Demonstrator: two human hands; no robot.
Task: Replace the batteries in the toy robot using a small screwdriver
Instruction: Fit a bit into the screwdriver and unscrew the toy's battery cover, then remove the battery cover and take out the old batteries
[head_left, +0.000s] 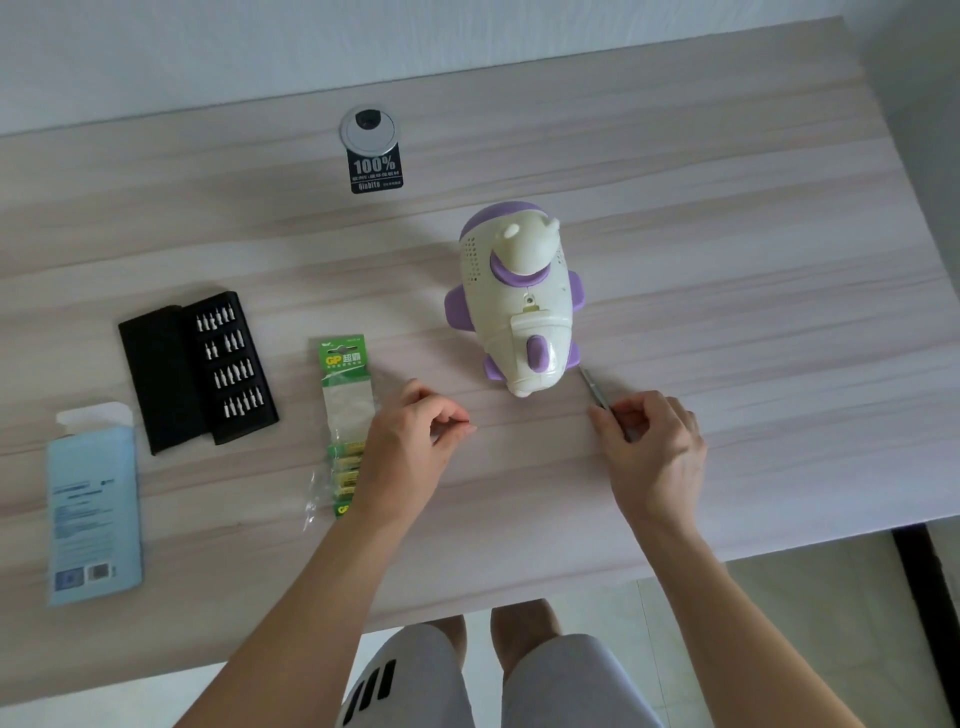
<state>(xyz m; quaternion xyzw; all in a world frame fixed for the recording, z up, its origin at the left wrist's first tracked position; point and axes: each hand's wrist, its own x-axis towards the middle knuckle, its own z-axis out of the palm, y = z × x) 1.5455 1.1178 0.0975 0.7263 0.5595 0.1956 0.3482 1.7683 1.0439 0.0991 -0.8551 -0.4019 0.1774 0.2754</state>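
Observation:
A white and purple toy robot (517, 301) lies on the wooden table (727, 249), its underside with a screw and battery cover facing up. My right hand (652, 447) pinches a thin silver screwdriver (592, 387) just below and right of the toy, the tip pointing at its lower right edge. My left hand (415, 441) hovers over the table to the lower left of the toy, fingers loosely curled and holding nothing. A green pack of batteries (345, 405) lies under and beside that hand.
A black case of screwdriver bits (200, 369) lies open at the left. A light blue box (93, 509) sits near the left front edge. A round cable grommet (370, 129) and a black label (375, 171) are at the back. My knees show below the table edge.

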